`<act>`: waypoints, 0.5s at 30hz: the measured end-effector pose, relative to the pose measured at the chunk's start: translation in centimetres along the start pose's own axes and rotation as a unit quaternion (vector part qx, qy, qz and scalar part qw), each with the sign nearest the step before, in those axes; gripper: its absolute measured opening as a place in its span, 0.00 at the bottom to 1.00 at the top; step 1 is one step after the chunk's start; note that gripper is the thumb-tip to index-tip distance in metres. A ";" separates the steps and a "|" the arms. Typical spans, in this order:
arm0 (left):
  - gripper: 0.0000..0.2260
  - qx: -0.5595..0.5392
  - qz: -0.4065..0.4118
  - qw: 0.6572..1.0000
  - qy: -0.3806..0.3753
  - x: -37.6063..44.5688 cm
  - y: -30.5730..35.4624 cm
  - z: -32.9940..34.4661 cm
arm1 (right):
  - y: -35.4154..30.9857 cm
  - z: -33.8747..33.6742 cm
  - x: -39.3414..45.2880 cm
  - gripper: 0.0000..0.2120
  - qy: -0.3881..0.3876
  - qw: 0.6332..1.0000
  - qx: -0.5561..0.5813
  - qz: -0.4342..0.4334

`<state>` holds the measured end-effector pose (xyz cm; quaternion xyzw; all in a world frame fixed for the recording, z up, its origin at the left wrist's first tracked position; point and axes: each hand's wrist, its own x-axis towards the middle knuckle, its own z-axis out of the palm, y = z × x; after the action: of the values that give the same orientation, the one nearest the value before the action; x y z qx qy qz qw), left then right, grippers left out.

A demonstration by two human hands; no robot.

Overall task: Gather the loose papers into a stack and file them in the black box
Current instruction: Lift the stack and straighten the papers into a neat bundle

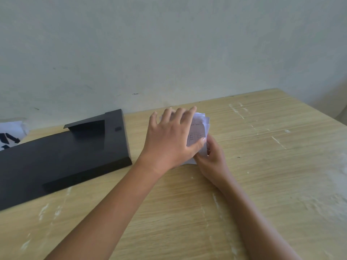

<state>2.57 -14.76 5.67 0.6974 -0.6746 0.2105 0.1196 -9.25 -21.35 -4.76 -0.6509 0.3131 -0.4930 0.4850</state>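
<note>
Far left, at the tabletop's (262,184) back edge: a white sheet with black marks (10,136), partly hidden behind the box; whether it belongs to the loose papers cannot be told.

Left: black box (62,156), lying long and flat on the wood, a raised flap at its far end; its near end sits just beside the hands, judged close enough for the filing step to be a short carry.

Centre: left hand (169,137), palm down over the papers (200,126), fingers (180,115) spread across the far edge and thumb laid on the top sheet, pressing the sheets together.

Centre-right: the papers, a small white bundle with handwriting and a ruled grid, edges uneven, between both hands on the tabletop, outside the box.

Right of these: right hand (212,158), fingers curled and pinching the bundle's near right corner, apparently to square the stack.

Judgement: gathering nearly done; filing not begun.
</note>
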 end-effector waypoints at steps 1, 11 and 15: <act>0.37 0.005 0.001 1.000 -0.001 -0.2 0.1 0.2 | -0.1 0.0 0.0 0.11 -0.001 1.000 0.002 -0.004; 0.36 -0.020 0.014 0.999 0.031 -0.7 -0.4 0.6 | 0.2 0.1 -0.1 0.12 0.012 1.000 -0.020 0.002; 0.34 -0.298 -0.094 0.938 0.150 -2.0 -2.2 2.1 | -0.3 0.3 -0.1 0.14 0.010 1.000 -0.019 0.011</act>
<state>5.04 -13.80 3.21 0.6501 -0.6124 0.0895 0.4409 -9.07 -21.05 -4.55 -0.6513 0.3346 -0.4883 0.4748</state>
